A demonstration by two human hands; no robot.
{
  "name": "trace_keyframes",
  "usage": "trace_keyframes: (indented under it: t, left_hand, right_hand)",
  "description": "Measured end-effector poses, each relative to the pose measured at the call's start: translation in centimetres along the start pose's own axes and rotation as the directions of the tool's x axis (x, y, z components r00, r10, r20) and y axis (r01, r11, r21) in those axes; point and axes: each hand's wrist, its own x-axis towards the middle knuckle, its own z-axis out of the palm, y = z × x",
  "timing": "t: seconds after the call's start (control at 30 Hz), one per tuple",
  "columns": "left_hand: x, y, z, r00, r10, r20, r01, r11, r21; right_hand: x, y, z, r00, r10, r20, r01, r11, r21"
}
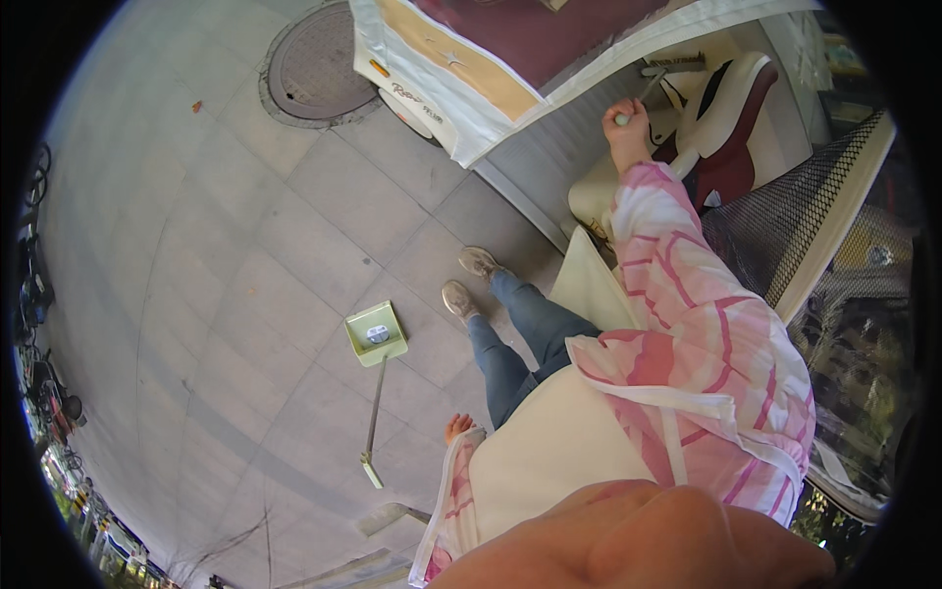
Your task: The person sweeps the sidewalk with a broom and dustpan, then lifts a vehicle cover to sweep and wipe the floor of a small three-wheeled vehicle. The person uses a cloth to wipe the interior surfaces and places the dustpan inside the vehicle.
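Observation:
My right hand (625, 121) grips the pale green end of a broom's handle (651, 85). The broom's dark bristles (684, 60) reach into the footwell of a small covered vehicle (544, 147), beside its cream and maroon front panel (743, 132). My left hand (458, 427) hangs low at my side, fingers loosely apart, nothing seen in it. A light green dustpan (377, 335) with a long grey handle rests on the paving to the left of my feet.
A maroon, tan and white cover (478, 73) hangs over the vehicle's top side. Black mesh (780, 199) with a pale frame borders the right. A round manhole cover (320, 66) lies in the paving. Bicycles (44, 368) line the far left edge.

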Motion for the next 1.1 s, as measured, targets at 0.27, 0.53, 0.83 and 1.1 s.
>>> trace_keyframes:
  t: [0.27, 0.53, 0.83, 1.1]
  left_hand:
    - [1.1, -0.3, 4.7, 0.999, -0.031, 0.037, 0.024, 0.985, 0.169]
    - [-4.5, 4.3, 11.8, 0.993, 0.106, 0.060, -0.112, 0.988, 0.105]
    - [-0.9, 0.9, 5.1, 0.999, -0.028, 0.022, 0.025, 0.993, 0.119]
    - [-2.1, 1.7, 7.6, 0.998, 0.060, 0.026, -0.061, 0.997, 0.056]
  right_hand:
    - [5.4, 2.4, -1.0, 0.937, -0.124, -0.327, 0.043, 0.969, -0.242]
    - [3.2, 3.1, -3.3, 0.921, 0.270, -0.282, -0.286, 0.958, -0.017]
    - [-3.6, 5.8, -1.8, 0.927, -0.115, -0.357, -0.032, 0.924, -0.381]
    - [-4.2, 8.1, -2.7, 0.810, -0.248, -0.532, -0.035, 0.884, -0.466]
